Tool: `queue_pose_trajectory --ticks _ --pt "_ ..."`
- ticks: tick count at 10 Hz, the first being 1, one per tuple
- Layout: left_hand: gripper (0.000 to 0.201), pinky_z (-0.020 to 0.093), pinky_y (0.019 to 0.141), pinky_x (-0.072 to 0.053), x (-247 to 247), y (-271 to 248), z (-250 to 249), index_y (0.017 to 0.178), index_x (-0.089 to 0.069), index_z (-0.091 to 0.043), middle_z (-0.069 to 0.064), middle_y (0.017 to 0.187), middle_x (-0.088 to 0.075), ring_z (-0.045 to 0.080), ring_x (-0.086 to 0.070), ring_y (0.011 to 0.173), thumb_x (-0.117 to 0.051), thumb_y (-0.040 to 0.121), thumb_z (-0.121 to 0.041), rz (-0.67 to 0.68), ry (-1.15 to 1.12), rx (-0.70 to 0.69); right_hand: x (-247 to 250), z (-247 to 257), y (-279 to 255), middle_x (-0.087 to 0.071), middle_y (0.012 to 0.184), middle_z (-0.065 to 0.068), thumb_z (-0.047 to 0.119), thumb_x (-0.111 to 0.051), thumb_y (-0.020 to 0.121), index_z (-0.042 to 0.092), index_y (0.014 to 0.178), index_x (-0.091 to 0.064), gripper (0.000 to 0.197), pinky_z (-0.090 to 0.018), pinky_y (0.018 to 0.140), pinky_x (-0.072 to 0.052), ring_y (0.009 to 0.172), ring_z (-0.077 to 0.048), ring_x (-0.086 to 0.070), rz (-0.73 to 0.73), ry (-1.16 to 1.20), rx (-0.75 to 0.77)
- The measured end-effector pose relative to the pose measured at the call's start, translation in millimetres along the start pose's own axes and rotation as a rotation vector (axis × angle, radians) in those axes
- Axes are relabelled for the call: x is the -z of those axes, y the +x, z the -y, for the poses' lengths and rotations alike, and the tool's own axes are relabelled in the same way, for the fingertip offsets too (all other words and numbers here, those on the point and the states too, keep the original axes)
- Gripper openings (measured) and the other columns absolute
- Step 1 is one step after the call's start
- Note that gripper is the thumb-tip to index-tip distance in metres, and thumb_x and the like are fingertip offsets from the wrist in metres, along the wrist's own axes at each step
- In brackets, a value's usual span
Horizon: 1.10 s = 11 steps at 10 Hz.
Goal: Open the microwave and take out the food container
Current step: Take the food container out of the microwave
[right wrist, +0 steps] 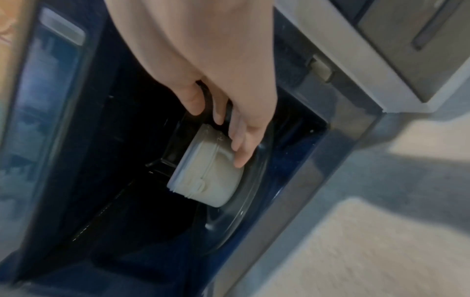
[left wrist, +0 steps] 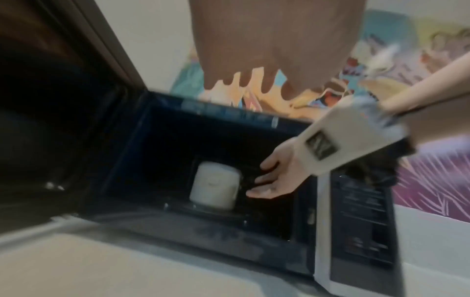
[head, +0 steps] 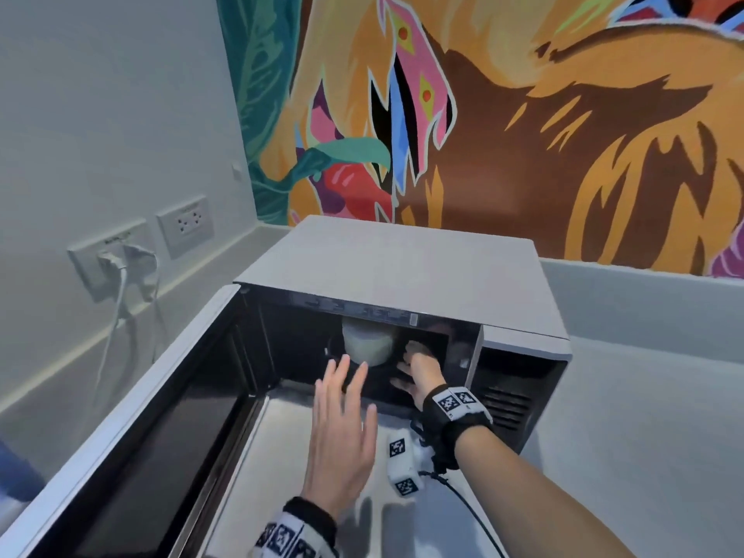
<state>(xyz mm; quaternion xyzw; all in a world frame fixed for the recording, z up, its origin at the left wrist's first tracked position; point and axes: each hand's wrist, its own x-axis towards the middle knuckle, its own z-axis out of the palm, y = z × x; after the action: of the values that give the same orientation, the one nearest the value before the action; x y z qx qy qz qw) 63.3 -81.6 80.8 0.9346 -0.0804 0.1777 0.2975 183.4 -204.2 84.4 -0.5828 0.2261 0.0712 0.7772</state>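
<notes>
The microwave (head: pixel 402 259) stands with its door (head: pixel 133 400) swung wide to the left. Inside, a round cream food container (head: pixel 367 345) (left wrist: pixel 214 185) (right wrist: pixel 211 172) with a lid sits on the glass turntable (right wrist: pixel 244 203). My right hand (head: pixel 416 366) (left wrist: pixel 272 180) (right wrist: pixel 229 124) is inside the cavity, fingers straight, just right of the container and close to its side; contact is unclear. My left hand (head: pixel 342 420) hovers open in front of the cavity mouth, fingers spread and pointing at the container, apart from it.
The microwave's control panel (head: pixel 519 380) (left wrist: pixel 363 219) is at the right. Wall sockets (head: pixel 185 227) with white plugs and cables (head: pixel 120 300) are on the left wall. A pale counter (head: pixel 644 436) runs around the microwave, and a painted mural wall stands behind it.
</notes>
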Motion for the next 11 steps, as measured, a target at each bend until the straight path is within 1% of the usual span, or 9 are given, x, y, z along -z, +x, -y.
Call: queue_pose_trajectory --ticks 2,3,4,5,7,8,9,10,11 --pt "0.045 0.040 0.102 -0.041 -26.2 142.9 45.5 0.122 -0.054 0.008 0.026 0.130 -0.057 0.039 -0.051 0.121 -0.031 0.098 -0.022 0.407 -0.040 0.502 -7.2 7.1 35.4 -0.046 0.101 -0.007 0.006 -0.029 0.100 -0.005 0.122 -0.051 0.033 -0.038 0.101 -0.041 0.096 -0.021 -0.043 -0.020 -0.092 -0.120" --pt "0.039 0.035 0.096 -0.041 -33.2 175.9 60.8 0.115 -0.059 0.007 0.028 0.131 -0.056 0.040 -0.052 0.120 -0.033 0.096 -0.014 0.510 0.005 0.479 -14.6 14.7 38.9 -0.053 0.123 -0.012 0.007 -0.031 0.099 -0.009 0.132 -0.044 0.038 -0.038 0.111 -0.032 0.107 -0.022 -0.045 -0.066 -0.191 -0.063" --pt "0.034 0.028 0.074 -0.033 -40.3 189.1 62.1 0.068 -0.058 -0.004 0.026 0.104 -0.056 0.033 -0.055 0.094 -0.038 0.094 -0.007 0.636 0.038 0.446 -27.6 17.9 41.5 -0.047 0.141 -0.014 0.029 -0.038 0.098 0.005 0.133 -0.047 0.043 -0.045 0.110 -0.035 0.131 -0.032 -0.043 -0.029 -0.198 -0.052" --pt "0.034 0.025 0.070 -0.029 -51.5 196.6 67.9 0.061 -0.050 0.005 0.032 0.103 -0.062 0.034 -0.062 0.096 -0.041 0.092 -0.004 0.624 0.077 0.421 -33.5 17.1 37.7 -0.042 0.147 -0.008 0.033 -0.038 0.098 0.012 0.137 -0.042 0.045 -0.043 0.109 -0.035 0.135 -0.027 -0.038 0.027 -0.138 -0.094" --pt "0.037 0.038 0.101 -0.041 -55.9 182.8 82.3 0.122 -0.053 0.015 0.031 0.137 -0.049 0.040 -0.049 0.127 -0.042 0.095 -0.007 0.580 -0.098 0.584 -24.4 17.6 31.5 -0.051 0.127 -0.011 0.008 -0.031 0.098 0.001 0.131 -0.047 0.037 -0.037 0.112 -0.033 0.134 -0.029 -0.040 0.032 -0.035 -0.157" --pt "0.027 0.040 0.097 -0.043 -46.4 162.7 63.1 0.113 -0.057 0.003 0.030 0.128 -0.057 0.040 -0.056 0.114 -0.041 0.094 -0.010 0.413 -0.191 0.543 -19.6 6.7 13.5 -0.043 0.143 -0.020 0.002 -0.030 0.098 -0.009 0.136 -0.038 0.041 -0.035 0.110 -0.038 0.132 -0.032 -0.042 0.050 -0.067 -0.127" --pt "0.029 0.034 0.082 -0.036 -33.2 124.8 46.6 0.095 -0.055 0.005 0.030 0.118 -0.058 0.032 -0.051 0.095 -0.041 0.095 -0.021 0.288 -0.278 0.570 -10.7 -3.5 -5.6 -0.060 0.113 -0.012 0.011 -0.034 0.097 0.009 0.107 -0.058 0.026 -0.025 0.074 -0.047 0.083 -0.016 -0.057 0.069 -0.039 -0.113" --pt "0.052 0.042 0.099 -0.039 -19.7 69.9 22.3 0.129 -0.041 -0.006 0.017 0.137 -0.051 0.034 -0.050 0.121 -0.039 0.094 -0.044 0.199 -0.350 0.492 13.5 -15.3 -49.0 -0.053 0.112 0.002 0.028 -0.036 0.099 0.017 0.136 -0.035 0.039 -0.017 0.062 -0.048 0.082 -0.007 -0.053 0.186 -0.056 -0.128" --pt "0.056 0.044 0.100 -0.041 -20.8 6.2 -9.0 0.139 -0.034 -0.018 0.006 0.140 -0.050 0.031 -0.050 0.124 -0.036 0.093 -0.048 0.159 -0.401 0.444 57.2 -36.7 -94.0 -0.055 0.113 0.011 0.030 -0.034 0.100 0.029 0.143 -0.028 0.043 -0.019 0.068 -0.053 0.089 -0.003 -0.055 0.258 -0.019 -0.151"
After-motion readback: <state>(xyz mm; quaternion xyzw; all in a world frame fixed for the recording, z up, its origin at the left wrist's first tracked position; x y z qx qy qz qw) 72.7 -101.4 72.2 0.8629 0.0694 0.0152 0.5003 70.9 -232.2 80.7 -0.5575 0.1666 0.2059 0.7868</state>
